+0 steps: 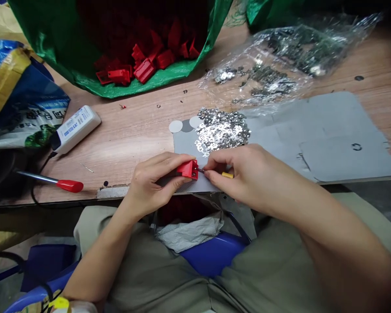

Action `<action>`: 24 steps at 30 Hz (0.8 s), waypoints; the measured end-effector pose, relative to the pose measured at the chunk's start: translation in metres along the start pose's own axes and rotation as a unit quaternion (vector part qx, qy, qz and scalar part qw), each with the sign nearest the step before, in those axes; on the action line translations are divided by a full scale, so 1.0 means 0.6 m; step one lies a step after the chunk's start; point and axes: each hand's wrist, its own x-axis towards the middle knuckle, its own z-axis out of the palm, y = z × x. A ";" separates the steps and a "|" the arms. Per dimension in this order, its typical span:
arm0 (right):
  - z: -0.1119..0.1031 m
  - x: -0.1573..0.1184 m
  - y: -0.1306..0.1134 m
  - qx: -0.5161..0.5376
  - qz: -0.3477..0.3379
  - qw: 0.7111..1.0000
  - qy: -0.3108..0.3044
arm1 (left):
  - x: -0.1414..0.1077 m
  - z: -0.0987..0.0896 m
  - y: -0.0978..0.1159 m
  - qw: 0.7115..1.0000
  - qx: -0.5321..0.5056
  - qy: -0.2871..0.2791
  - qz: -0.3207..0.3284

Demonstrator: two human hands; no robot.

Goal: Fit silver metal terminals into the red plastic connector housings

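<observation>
My left hand (153, 180) grips a small red plastic part (188, 169) between thumb and fingers, its open end facing right. My right hand (236, 169) is closed on a thin tool with a yellow handle (227, 175). The tool's dark shaft points left, and its end is at the open end of the red part. Whether a small metal piece is at the tip cannot be made out. Just behind my hands, a pile of small shiny metal pieces (223, 130) lies on a grey sheet (280, 143).
A green sack (124, 89) with red parts (145, 69) stands at the back. Clear plastic bags of metal pieces (273, 69) lie back right. On the left are a white box-shaped device (76, 128), a red-handled tool (70, 185) and a blue bag (29, 100).
</observation>
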 end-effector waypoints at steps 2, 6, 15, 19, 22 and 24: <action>0.003 -0.001 -0.004 -0.029 -0.015 0.999 0.003 | 0.000 -0.001 -0.001 1.000 0.000 -0.003 0.002; 0.011 -0.003 -0.013 -0.073 -0.029 0.997 0.009 | 0.001 0.000 -0.003 1.000 -0.002 -0.006 0.004; -0.002 0.005 0.008 0.072 0.003 0.997 -0.033 | 0.000 0.000 -0.001 1.000 -0.001 0.004 -0.001; -0.005 0.005 0.009 0.078 0.014 0.996 -0.031 | -0.003 0.001 -0.002 1.000 -0.002 0.002 -0.003; -0.005 0.007 0.006 0.072 0.023 0.997 -0.034 | -0.002 0.001 -0.004 1.000 -0.009 -0.005 0.001; -0.005 0.010 0.007 0.075 0.029 0.996 -0.043 | -0.001 0.001 -0.005 1.000 -0.013 -0.007 0.005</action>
